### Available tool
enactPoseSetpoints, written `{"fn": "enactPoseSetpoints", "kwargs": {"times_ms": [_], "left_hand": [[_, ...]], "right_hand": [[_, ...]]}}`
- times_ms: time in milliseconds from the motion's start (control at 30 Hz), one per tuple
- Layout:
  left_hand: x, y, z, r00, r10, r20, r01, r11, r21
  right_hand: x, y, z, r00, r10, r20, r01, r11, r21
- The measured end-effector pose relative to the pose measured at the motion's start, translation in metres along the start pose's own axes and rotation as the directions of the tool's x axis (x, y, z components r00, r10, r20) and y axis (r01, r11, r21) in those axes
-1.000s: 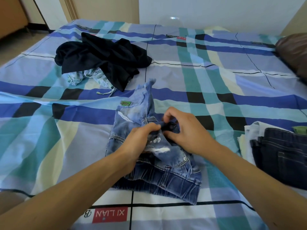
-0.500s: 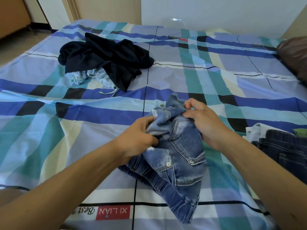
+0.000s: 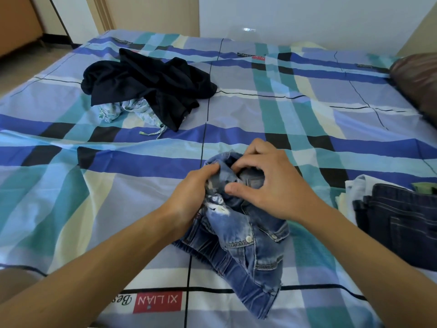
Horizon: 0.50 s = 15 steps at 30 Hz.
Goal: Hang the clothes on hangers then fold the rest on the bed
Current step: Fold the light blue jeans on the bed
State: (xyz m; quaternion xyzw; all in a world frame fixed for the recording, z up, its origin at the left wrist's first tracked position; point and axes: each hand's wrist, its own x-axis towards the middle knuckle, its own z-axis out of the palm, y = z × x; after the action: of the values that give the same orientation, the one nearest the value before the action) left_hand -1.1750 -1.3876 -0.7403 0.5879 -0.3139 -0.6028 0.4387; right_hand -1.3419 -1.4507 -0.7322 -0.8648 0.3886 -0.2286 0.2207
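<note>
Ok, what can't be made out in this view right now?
All in the head view:
1. Denim: its top part is bunched and hidden under the left hand and right hand.
2. Pale cloth: mostly hidden under the black garment.
3. Folded pile: cut off by the right edge.
4. Brown thing: cut off by the right edge, unidentifiable.

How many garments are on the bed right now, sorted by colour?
Faded blue denim jacket: 1
Dark indigo denim jeans: 1
Black crumpled garment: 1
Pale floral cloth under it: 1
White folded cloth under the jeans: 1
Green cloth, mostly hidden: 1
Total: 6, as far as visible
</note>
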Motion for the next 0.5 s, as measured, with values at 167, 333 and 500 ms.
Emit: {"fn": "enactPoseSetpoints", "kwargs": {"times_ms": [167, 333, 500], "left_hand": [[-0.005, -0.005, 0.007, 0.981, 0.129, 0.146, -0.139, 0.988, 0.063], [-0.004, -0.037, 0.01, 0.91, 0.193, 0.367, -0.391, 0.696, 0.602], [0.004, -0.07, 0.018, 0.854, 0.303, 0.423, -0.446, 0.009, 0.895]], "right_hand": [[0.003, -0.001, -0.007, 0.999, 0.033, -0.007, -0.032, 0.994, 0.108], [0.015, -0.001, -0.06, 0.768, 0.606, -0.207, -0.403, 0.709, 0.579], [0.01, 0.026, -0.089, 0.657, 0.737, -0.158, -0.58, 0.629, 0.518]]}}
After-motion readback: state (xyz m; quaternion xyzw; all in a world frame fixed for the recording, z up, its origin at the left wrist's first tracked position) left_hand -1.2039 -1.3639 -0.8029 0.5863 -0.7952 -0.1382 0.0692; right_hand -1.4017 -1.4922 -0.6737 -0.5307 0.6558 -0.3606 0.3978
